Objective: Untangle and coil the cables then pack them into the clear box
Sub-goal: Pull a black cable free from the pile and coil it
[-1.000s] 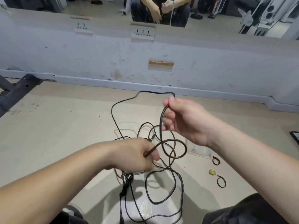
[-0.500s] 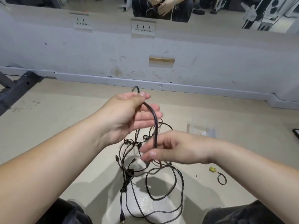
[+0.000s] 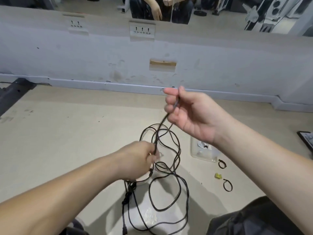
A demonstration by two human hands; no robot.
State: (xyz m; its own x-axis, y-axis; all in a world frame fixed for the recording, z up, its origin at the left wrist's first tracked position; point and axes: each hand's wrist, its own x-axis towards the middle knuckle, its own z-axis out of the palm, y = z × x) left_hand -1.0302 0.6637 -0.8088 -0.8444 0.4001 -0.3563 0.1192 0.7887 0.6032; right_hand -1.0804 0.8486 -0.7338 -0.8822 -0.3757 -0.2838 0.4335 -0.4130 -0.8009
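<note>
From the head view, the person sits on a pale floor (image 3: 67,133) facing a scuffed grey wall (image 3: 220,65), both bare forearms reaching forward. The right hand (image 3: 191,116) is raised near the foot of the wall, palm turned toward the camera. Its fingers (image 3: 170,100) are loosely curled, and thumb and forefinger pinch a black cable (image 3: 161,124) at the top of the hand. From there the cable runs taut, down and to the left, into the left hand (image 3: 137,160). That hand is lower and nearer the body, blurred by motion, with its fingers (image 3: 156,155) closed round the same strand. Below and between the hands the rest of the cable lies in a tangle (image 3: 128,192) on the floor, with wide loops spreading toward the person's lap and a dark clump of plugs at the left side. The clear box (image 3: 203,153) sits on the floor to the right of the tangle, partly hidden under the right wrist, apart from the loops. Something white shows inside it; what it is I cannot tell. Just beyond the box lie two small black cable ties (image 3: 221,163) (image 3: 227,184) with a small yellow scrap (image 3: 218,176) between them. Dark trousers (image 3: 254,221) fill the lower right corner. Two socket plates (image 3: 142,30) (image 3: 75,24) are set in the wall, with a mirror (image 3: 211,7) above them. A dark metal frame (image 3: 13,92) rests on the floor at the left edge.
</note>
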